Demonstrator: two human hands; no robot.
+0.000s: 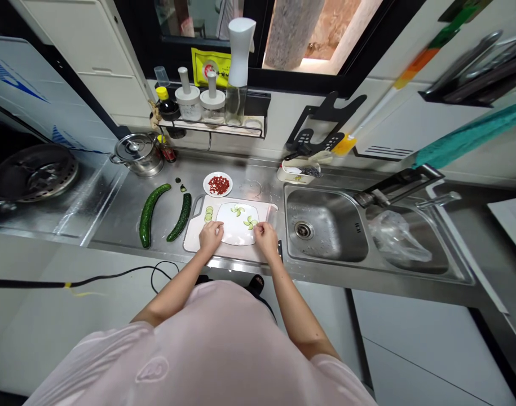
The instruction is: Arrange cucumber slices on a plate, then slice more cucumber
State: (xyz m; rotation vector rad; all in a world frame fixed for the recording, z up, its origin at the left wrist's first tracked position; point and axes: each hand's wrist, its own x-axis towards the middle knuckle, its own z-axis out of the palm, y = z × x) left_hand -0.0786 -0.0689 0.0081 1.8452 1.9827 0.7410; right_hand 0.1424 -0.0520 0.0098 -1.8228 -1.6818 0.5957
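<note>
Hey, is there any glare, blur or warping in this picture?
Head view: the brushed stainless-steel counter shows bright glare near the stove; the wide lens bows its front edge and stretches the pale pink shirt; the dark wall-mounted rack at top right looks blurred.

Your steel table carries a white cutting board directly before you, with a long cucumber and a slimmer cucumber just left of it. Farther back sit a small white plate of red pieces and a lidded steel pot.

Pale pink short-sleeved T-shirt; left hand and right hand bare.
</note>
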